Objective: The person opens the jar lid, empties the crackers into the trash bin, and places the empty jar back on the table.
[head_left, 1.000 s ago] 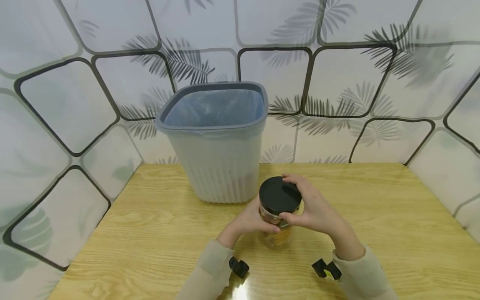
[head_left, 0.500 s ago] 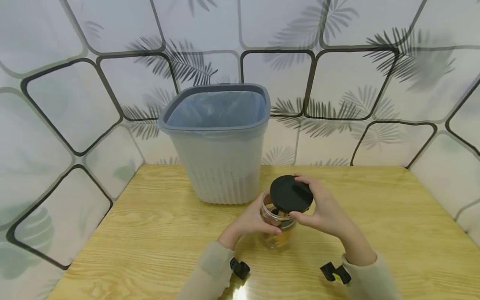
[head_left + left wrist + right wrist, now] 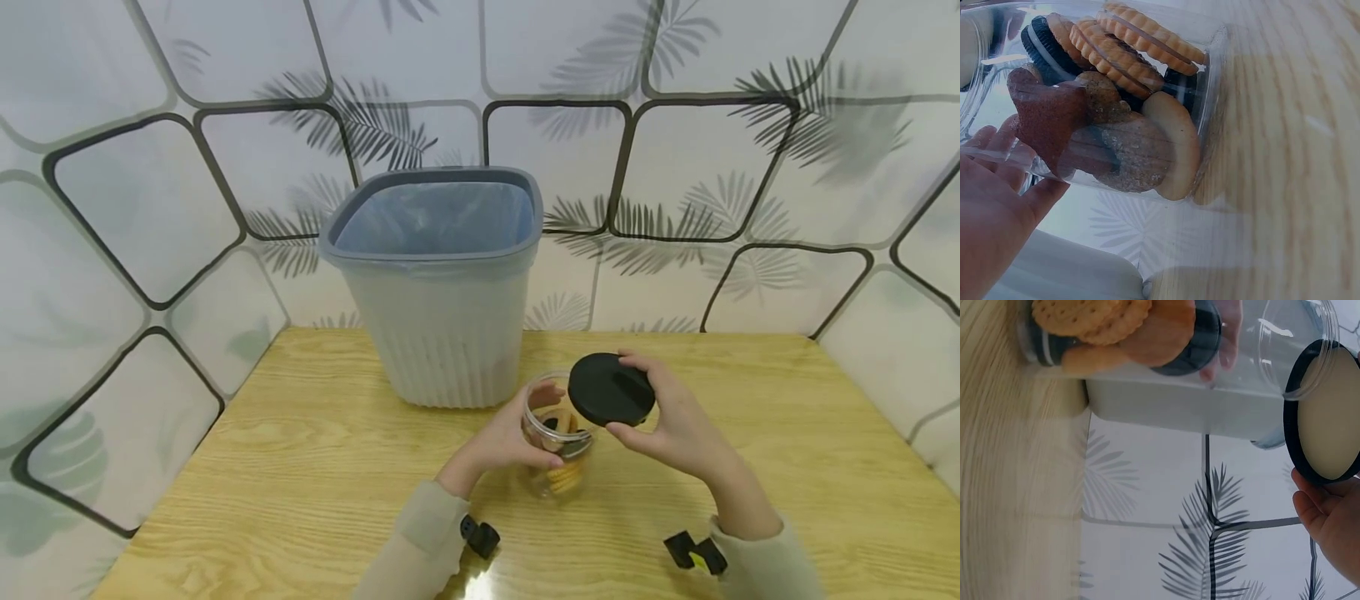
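Observation:
A clear jar point(image 3: 534, 429) with a round open mouth stands on the wooden table, and my left hand point(image 3: 506, 433) grips it round its upper part. Inside are several cookies: ridged sandwich cookies point(image 3: 1113, 56), a dark one with a white filling point(image 3: 1047, 50), a brown star-like one point(image 3: 1047, 115) and round pale ones. My right hand point(image 3: 675, 417) holds the black lid point(image 3: 611, 388) by its edge, just right of the jar's mouth. In the right wrist view the lid's pale underside point(image 3: 1330, 419) faces the camera, close by the jar's rim.
Behind the jar, a little to the left, stands a pale bin point(image 3: 442, 325) with a grey rim and a thin liner inside. The wooden table point(image 3: 300, 467) reaches back to a wall point(image 3: 555, 158) patterned with leaves and rounded outlines.
My right hand has lifted the black lid off the jar and carried it to the right, uncovering the mouth and the cookies inside. My left hand keeps its grip on the jar.

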Available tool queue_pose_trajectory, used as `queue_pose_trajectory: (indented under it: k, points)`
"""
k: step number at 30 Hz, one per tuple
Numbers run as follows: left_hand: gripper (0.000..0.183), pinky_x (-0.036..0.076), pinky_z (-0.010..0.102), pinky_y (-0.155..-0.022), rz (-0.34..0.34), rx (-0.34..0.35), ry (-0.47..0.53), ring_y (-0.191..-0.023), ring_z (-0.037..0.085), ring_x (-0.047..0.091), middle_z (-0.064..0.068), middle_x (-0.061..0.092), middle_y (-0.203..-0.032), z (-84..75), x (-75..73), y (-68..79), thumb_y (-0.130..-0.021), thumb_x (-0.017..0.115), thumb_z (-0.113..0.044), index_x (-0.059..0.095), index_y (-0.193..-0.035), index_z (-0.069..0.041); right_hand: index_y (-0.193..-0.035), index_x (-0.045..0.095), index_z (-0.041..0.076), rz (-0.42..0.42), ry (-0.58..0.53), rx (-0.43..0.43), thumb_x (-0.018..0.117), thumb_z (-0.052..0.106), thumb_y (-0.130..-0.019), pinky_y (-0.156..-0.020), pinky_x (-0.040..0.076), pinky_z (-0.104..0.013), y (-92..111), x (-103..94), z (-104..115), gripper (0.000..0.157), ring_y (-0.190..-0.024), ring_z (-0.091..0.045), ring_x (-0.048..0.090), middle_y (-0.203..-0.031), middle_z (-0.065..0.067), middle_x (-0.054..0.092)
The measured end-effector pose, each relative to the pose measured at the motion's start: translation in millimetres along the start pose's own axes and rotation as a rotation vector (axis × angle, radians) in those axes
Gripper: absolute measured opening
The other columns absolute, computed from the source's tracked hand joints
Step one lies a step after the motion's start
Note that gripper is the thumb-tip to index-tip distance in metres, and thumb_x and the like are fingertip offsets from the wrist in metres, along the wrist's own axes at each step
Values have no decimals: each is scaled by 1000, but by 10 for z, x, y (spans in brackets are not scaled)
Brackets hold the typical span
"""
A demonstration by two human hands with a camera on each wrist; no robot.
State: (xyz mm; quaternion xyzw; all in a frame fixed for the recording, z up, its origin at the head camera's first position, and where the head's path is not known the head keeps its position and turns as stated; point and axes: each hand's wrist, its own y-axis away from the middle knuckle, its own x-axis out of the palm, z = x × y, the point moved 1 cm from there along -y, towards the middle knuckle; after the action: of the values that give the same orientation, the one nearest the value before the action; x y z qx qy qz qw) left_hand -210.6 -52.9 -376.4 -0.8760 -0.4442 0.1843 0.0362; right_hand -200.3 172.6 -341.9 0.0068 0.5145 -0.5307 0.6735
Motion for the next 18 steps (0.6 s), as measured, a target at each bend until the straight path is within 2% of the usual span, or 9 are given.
queue_pose_trajectory:
  k: [3, 10, 14, 18]
  points:
    - [85, 35, 31, -94, 1, -3, -10, -122, 28, 32, 19, 35, -132, -22, -1, 3, -66, 72, 9, 22, -135, 1, -125, 37, -4, 1, 6, 11, 77, 7, -64, -81, 39, -50, 38, -34, -31, 74, -110, -38, 41, -126, -23, 39]
    - [85, 47, 26, -78, 9, -1, 32, -122, 31, 32, 20, 34, -132, -27, -4, 11, -66, 72, 10, 22, -134, 2, -126, 37, -4, -6, 20, 29, 76, 7, -65, -79, 39, -52, 91, -101, -74, 73, -110, -40, 40, -126, -25, 38]
    - [85, 48, 30, -76, 14, 2, 37, -122, 34, 33, 20, 33, -133, -21, -5, 9, -66, 72, 10, 21, -135, 3, -126, 37, -4, -12, 29, 35, 76, 8, -66, -79, 38, -53, 116, -135, -88, 73, -110, -41, 40, -127, -24, 38]
    - [86, 47, 27, -77, 16, 2, 34, -121, 34, 33, 20, 33, -133, -15, -3, 5, -66, 72, 10, 20, -135, 3, -126, 36, -2, -13, 30, 52, 76, 8, -66, -78, 38, -53, 147, -174, -102, 73, -110, -41, 39, -128, -23, 38]
